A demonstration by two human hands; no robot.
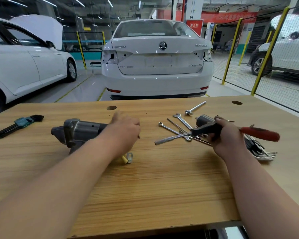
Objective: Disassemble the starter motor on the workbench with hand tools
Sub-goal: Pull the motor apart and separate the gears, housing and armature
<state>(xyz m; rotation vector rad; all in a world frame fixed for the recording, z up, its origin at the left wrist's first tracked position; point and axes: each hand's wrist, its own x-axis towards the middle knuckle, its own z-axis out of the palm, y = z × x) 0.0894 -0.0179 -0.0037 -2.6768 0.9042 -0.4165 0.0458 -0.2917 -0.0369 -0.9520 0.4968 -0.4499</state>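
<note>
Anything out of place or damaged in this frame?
The white car behind the workbench has both tail lights missing, leaving bare holes. On the bench, wrenches lie crossed in a loose pile by the right hand, which holds a dark tool. Nothing spilled or broken shows.

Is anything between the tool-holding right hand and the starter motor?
Yes. The left hand is at the starter motor's right end, between it and the right hand gripping a grey-handled tool; spanners also lie flat in between.
</note>
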